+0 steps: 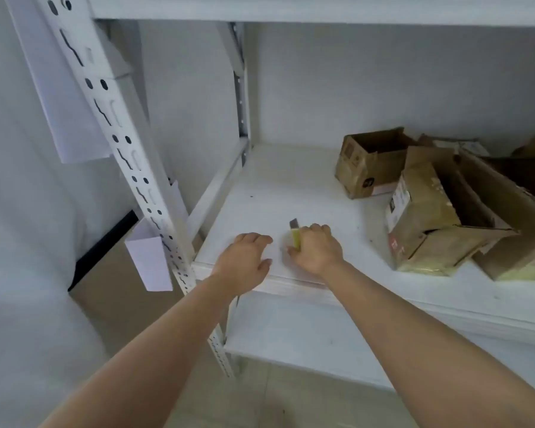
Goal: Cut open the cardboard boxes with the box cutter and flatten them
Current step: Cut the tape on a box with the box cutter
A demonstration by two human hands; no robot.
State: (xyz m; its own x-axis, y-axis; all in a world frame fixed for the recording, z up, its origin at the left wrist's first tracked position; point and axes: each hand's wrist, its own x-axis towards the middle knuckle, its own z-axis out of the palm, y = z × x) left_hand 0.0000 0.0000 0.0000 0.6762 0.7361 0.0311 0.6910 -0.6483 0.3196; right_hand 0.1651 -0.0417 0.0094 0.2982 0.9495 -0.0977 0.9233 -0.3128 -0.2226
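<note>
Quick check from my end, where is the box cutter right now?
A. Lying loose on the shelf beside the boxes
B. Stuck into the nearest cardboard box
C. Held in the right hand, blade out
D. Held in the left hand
C: the right hand grips the yellow box cutter with its blade pointing away over the shelf, while the left hand rests open beside it, clear of the cardboard boxes.

box cutter (295, 234) handle hidden in right hand (317, 249) (blade showing), rightmost box (513, 211) cropped
</note>
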